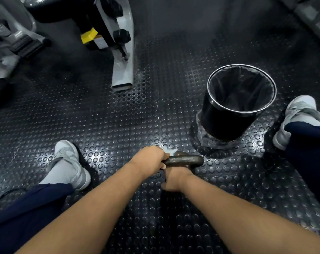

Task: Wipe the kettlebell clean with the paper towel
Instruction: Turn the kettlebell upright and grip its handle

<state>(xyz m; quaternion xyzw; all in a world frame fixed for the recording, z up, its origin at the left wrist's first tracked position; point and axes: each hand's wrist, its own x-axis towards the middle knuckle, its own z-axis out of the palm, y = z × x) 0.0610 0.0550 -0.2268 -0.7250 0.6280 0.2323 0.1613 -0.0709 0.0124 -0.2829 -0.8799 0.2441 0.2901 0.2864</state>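
A dark iron kettlebell stands on the floor between my feet; only its handle shows clearly. My left hand curls round the handle's left end. A white scrap of paper towel sticks out from under its fingers on the far side. My right hand lies over the kettlebell's body just below the handle. Its thumb points left, its fingers are hidden, and it covers most of the body.
A black bin with a dark liner stands on the studded rubber floor to the right, close behind the kettlebell. My grey shoes flank the spot. A grey gym machine leg reaches in from the upper left.
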